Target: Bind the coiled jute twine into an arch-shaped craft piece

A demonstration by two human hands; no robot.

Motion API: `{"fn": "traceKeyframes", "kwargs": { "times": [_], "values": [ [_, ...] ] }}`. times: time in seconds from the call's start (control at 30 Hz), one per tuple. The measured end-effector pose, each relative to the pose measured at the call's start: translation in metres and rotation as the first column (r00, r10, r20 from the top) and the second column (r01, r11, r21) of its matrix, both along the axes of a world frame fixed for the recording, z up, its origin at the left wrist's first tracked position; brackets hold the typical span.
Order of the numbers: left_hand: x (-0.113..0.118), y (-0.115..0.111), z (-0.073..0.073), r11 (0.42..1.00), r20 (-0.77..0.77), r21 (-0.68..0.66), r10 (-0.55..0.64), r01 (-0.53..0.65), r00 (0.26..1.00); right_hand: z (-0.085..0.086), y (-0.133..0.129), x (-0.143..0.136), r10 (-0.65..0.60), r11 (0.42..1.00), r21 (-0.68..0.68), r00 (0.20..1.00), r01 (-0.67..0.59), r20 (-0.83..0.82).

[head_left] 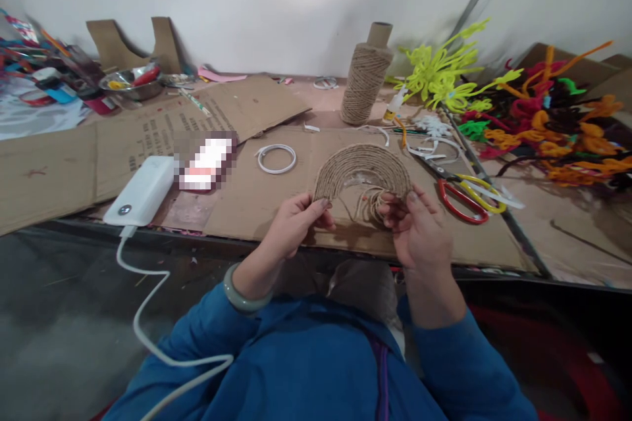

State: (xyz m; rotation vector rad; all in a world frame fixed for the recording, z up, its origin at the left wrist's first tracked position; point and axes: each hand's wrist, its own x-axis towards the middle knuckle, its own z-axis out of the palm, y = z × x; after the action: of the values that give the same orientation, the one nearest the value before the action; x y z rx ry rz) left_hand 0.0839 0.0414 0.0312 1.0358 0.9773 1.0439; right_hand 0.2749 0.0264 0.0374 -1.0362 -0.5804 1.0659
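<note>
A curved arch of brown twine rows is held just above the cardboard sheet at the table's front edge. My left hand pinches the arch's left end between thumb and fingers. At the opposite end, my right hand grips the arch, with loose twine strands hanging by its fingertips. Scissors with one red and one yellow handle lie to the right of my right hand. Behind the arch stands a large spool of twine. A white coiled strip rests left of the arch.
A white power bank with a cable and a blurred phone lie at left. A small glue bottle stands by the spool. Yellow pipe-cleaner shapes and an orange-and-red pile fill the right. A metal bowl sits back left.
</note>
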Motion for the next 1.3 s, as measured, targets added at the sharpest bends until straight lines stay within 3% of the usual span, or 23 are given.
{"fn": "traceKeyframes", "kwargs": {
  "times": [0.17,0.3,0.8,1.1,1.3],
  "values": [
    [-0.007,0.007,0.005,0.997,0.043,0.009,0.079,-0.079,0.996,0.002,-0.009,0.004,0.204,0.972,-0.133,0.976,-0.193,0.078],
    [-0.009,0.010,0.006,0.995,0.070,-0.009,0.105,-0.104,0.992,0.002,-0.015,0.006,0.276,0.947,-0.194,0.957,-0.256,0.084],
    [-0.010,0.020,0.004,0.990,0.162,-0.027,0.141,-0.139,0.977,-0.006,-0.018,0.012,0.346,0.930,-0.187,0.926,-0.317,0.148],
    [-0.009,0.018,0.001,0.995,0.135,-0.022,0.100,-0.098,0.986,-0.007,-0.016,0.009,0.301,0.947,-0.163,0.942,-0.277,0.150],
    [-0.011,0.019,-0.003,0.988,0.085,-0.005,0.155,-0.155,0.984,-0.007,-0.016,0.007,0.297,0.948,-0.166,0.943,-0.272,0.151]
  ]
}}
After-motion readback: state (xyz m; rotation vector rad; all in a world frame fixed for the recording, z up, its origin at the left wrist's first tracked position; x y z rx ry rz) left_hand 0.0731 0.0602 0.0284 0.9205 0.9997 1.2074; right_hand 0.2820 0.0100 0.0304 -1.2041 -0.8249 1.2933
